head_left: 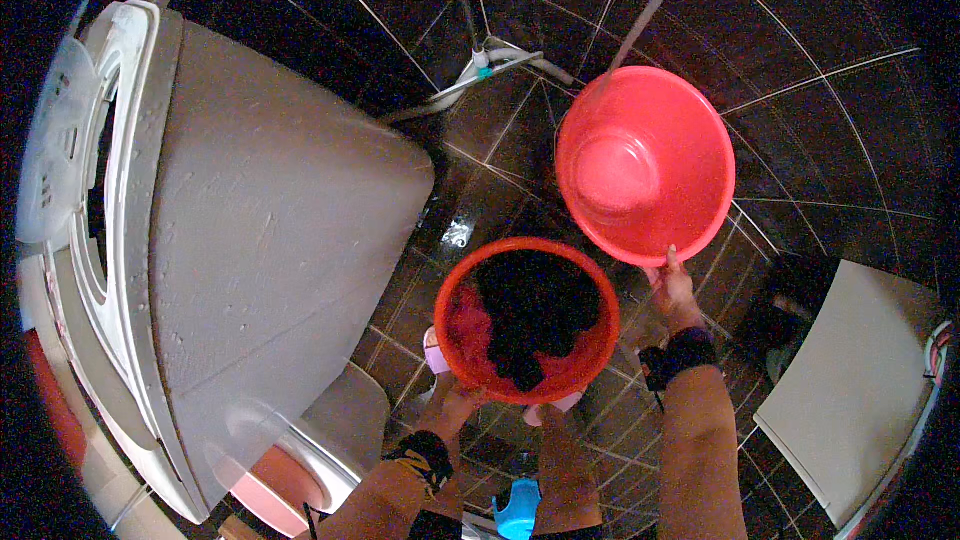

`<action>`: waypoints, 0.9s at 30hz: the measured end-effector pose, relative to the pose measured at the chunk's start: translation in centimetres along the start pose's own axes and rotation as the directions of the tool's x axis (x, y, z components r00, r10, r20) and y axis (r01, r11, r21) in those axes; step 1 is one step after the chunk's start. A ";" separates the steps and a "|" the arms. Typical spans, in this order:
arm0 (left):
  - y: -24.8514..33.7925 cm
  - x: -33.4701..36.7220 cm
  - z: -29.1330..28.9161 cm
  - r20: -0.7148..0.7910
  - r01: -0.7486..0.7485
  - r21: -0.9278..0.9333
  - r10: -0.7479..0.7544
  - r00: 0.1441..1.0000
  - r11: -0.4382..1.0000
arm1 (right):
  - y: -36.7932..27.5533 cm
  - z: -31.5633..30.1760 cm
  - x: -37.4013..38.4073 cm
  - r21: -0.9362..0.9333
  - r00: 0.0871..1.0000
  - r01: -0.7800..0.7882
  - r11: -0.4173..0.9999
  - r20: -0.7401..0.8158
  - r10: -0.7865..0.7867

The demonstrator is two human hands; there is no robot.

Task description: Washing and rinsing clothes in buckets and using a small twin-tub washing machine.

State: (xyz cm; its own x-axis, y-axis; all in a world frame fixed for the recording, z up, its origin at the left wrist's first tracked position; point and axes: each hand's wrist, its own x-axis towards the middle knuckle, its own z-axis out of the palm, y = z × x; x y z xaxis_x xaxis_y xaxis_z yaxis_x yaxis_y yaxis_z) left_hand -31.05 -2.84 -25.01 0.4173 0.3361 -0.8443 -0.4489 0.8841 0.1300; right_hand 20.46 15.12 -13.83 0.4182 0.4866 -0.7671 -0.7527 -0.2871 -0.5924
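An orange-red basin (612, 325) with black cloth (535, 305) and some pink-red cloth (468, 325) in it is low in the middle. My left hand (458, 406) is closed on its near-left rim, the fingertips hidden by the basin. To the right, a pink-red basin (690, 155) is tilted with its mouth toward me, and nothing lies inside it. My right hand (675, 290) grips its near rim, thumb over the edge and fingers beneath. Both wrists wear dark bands.
At left stands a white washing machine (270, 210) with its lid (55, 140) raised. Dark tiled walls meet at a corner with a white pipe (480, 70). A pale panel (860, 390) stands at right. A blue plastic item (518, 510) and pink slippers (434, 350) are near my legs.
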 end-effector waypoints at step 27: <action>26.2 -38.8 31.3 0.242 -0.388 0.816 0.357 0.902 0.428 | -0.6 27.3 -40.3 -0.645 0.916 -0.044 0.763 0.278 0.289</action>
State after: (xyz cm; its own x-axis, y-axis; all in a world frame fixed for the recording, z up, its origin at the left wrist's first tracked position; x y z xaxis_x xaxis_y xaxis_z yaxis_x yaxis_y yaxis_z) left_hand -34.26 17.43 27.43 0.4077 0.6971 -0.5897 0.2906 0.5132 0.8076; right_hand -9.84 18.21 24.14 0.0242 0.5925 -0.8052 -0.2648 -0.7729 -0.5767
